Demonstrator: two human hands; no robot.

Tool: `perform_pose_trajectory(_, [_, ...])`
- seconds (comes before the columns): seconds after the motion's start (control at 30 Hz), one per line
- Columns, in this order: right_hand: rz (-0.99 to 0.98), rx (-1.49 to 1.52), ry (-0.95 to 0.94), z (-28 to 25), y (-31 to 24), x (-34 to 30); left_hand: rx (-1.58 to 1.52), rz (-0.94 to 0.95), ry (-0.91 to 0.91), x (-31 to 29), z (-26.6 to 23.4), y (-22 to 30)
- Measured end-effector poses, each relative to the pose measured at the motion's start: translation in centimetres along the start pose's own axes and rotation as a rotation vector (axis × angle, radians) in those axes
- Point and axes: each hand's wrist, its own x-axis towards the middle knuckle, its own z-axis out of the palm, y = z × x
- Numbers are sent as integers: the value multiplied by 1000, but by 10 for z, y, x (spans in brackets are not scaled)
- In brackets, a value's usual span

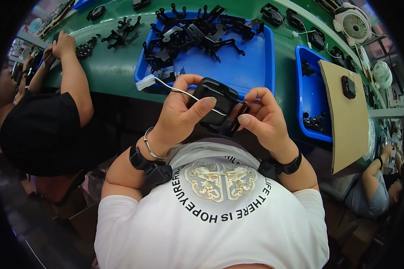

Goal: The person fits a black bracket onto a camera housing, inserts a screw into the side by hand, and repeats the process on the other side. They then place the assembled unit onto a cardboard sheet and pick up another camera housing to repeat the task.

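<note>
My left hand [179,110] grips a black, rounded plastic housing [217,94], its thumb lying across the front. A white cable [171,86] runs over that hand and the housing, ending in a white connector [145,82] to the left. With thumb and fingers, my right hand [265,119] pinches a black bracket [237,122] at the housing's right side. Whether bracket and housing are joined, I cannot tell. Both hands are above my lap, just before the table's near edge.
A blue tray [260,76] of black metal brackets [197,36] stands ahead on the green table [107,67]. Rightward, a cardboard sheet [350,116] bearing a black housing [348,87] leans over another blue bin [303,107]. Co-workers sit at left and right. A fan [354,26] stands at far right.
</note>
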Motion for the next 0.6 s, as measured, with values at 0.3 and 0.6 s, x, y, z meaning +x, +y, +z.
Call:
perform_pose_trajectory(0.3, [-165,44,138,13,0,30,-287,141,105,19,17,-7])
perform_pose_trajectory(0.6, [-400,-626,273,23,-1,35,-139,104,260,36,25,7])
